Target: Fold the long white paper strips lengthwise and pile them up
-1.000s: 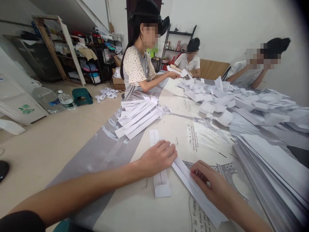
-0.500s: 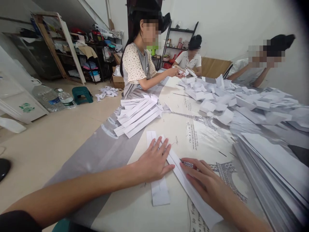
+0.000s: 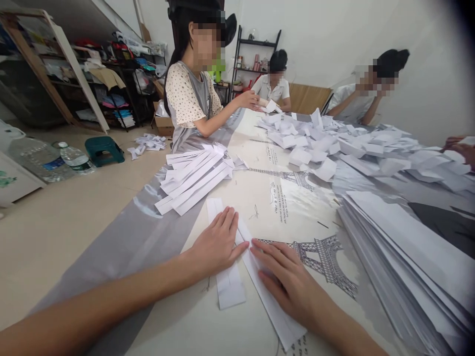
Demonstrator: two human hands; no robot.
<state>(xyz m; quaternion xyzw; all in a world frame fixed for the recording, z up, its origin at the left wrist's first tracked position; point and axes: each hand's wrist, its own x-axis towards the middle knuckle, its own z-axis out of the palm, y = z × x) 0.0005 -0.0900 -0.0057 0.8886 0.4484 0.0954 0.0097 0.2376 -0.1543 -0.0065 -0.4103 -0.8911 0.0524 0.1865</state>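
Two folded white paper strips lie on the printed tablecloth in front of me. My left hand [image 3: 218,242] rests flat across the shorter strip [image 3: 230,291], fingers stretched out, its thumb touching the longer strip [image 3: 260,282]. That longer strip runs slantwise toward the front edge, its upper end beside my left fingers. On its right side lies my right hand [image 3: 280,269], fingers extended and slightly spread, fingertips on the paper near my left thumb. Neither hand is closed round anything. Part of each strip is hidden under my hands.
A bundle of folded strips [image 3: 198,178] lies beyond my left hand. Stacked paper sheets [image 3: 401,262] stand at the right, with a large heap of folded papers [image 3: 352,143] behind. Several people sit around the table [image 3: 170,316]; one person's hand [image 3: 460,148] shows at the right edge.
The view has turned, shifting the scene leftward. My left fingers have drawn closer together, and my right hand has come nearer to my left thumb. Another person's hand has appeared at the right.
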